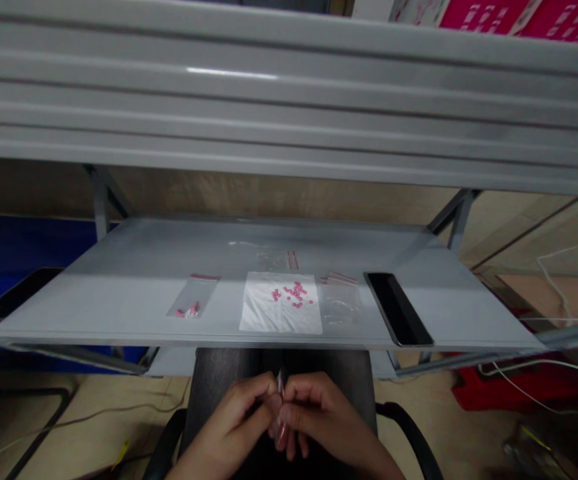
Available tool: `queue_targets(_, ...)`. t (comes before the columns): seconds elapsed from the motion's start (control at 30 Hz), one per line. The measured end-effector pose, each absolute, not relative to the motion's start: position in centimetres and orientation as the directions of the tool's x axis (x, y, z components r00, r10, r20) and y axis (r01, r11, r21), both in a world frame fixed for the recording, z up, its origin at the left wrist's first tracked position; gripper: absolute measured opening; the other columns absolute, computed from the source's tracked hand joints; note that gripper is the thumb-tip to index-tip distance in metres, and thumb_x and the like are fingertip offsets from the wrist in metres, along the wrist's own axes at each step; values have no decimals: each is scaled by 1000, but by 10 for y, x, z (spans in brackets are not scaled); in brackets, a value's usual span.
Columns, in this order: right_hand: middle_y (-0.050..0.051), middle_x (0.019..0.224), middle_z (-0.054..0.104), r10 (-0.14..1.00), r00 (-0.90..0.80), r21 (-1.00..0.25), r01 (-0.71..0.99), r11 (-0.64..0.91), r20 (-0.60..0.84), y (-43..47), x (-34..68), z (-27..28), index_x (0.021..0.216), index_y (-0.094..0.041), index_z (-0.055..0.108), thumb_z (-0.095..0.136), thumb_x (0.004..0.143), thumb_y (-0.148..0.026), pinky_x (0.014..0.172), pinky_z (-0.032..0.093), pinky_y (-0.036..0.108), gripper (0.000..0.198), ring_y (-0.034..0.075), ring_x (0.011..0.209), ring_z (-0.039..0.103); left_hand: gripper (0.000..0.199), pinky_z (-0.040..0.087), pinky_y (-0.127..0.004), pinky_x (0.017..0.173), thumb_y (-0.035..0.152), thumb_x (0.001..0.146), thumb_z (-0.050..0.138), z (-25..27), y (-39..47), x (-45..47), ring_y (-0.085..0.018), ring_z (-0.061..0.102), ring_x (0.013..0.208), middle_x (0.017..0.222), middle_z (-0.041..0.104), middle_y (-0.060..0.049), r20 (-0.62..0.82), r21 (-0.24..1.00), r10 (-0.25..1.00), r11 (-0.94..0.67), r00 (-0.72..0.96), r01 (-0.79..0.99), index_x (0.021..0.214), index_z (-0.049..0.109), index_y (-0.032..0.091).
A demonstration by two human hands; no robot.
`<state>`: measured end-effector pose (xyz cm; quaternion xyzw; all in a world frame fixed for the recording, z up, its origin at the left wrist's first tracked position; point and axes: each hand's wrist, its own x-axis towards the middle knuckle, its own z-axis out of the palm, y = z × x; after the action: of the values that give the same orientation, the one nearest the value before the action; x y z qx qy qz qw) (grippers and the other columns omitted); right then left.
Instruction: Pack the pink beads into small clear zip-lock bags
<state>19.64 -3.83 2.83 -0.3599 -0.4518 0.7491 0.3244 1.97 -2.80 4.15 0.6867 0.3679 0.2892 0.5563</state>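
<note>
My left hand (246, 413) and my right hand (323, 412) meet low in front of me, below the front edge of the table. Both are closed, fingers pinched on a small clear zip bag (281, 433) held upright between them. Something pinkish shows through the plastic, but the fingers hide most of it. On the table beyond, a white paper sheet (263, 317) carries several small pink round pieces (296, 291). To its left lies a zip bag (196, 290) with a few pink pieces inside.
Flat clear zip bags (341, 300) lie right of the sheet, and another bag (273, 255) behind it. A black phone-like slab (399, 310) rests farther right on the grey table (469, 300). A grey shelf (269, 113) overhangs the back. Chair armrests (411, 433) flank me.
</note>
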Motion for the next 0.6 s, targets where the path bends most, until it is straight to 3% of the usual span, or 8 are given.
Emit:
queue_targets(0.13, -1, 57, 57, 862, -438, -950, -54, -308, -255, -41, 195, 36, 67, -15, 57, 57, 81, -34, 44, 34, 17, 23, 7, 45, 48, 22, 45, -21, 57, 23, 91, 45, 42, -29, 20, -14, 58, 59, 64, 61, -1, 42, 943, 838, -213, 544, 256, 73, 57, 19)
queue_targets(0.27, -3, 53, 50, 966, -213, -969, 228, -99, -148, -44, 186, 43, 59, -16, 57, 49, 72, -16, 51, 30, 20, 15, 9, 52, 45, 18, 36, -18, 48, 12, 77, 48, 37, -31, 28, -11, 52, 50, 54, 53, 3, 183, 799, 899, -373, 399, 473, 60, 47, 19)
queue_targets(0.47, -5, 48, 41, 998, -44, -847, 532, -8, -37, -41, 187, 43, 52, -18, 40, 51, 70, -17, 48, 24, 22, 21, 9, 47, 40, 23, 31, -19, 41, 15, 76, 50, 37, -30, 23, -9, 47, 39, 46, 46, 5, 311, 664, 912, -410, 268, 625, 56, 40, 20)
queue_targets(0.57, -5, 48, 41, 998, -68, -845, 533, 32, -6, -40, 191, 47, 54, -19, 39, 50, 69, -14, 48, 25, 22, 19, 8, 46, 40, 13, 47, -23, 51, 28, 76, 64, 38, -29, 17, -15, 59, 56, 65, 59, 1, 391, 671, 871, -491, 298, 555, 77, 54, 20)
queue_targets(0.6, -5, 48, 41, 997, -75, -847, 530, 40, -1, -40, 191, 49, 54, -19, 40, 50, 69, -14, 47, 25, 22, 18, 8, 46, 40, 34, 54, -28, 62, 36, 71, 72, 37, -28, 17, -20, 65, 71, 83, 66, -5, 415, 666, 848, -530, 329, 525, 96, 58, 18)
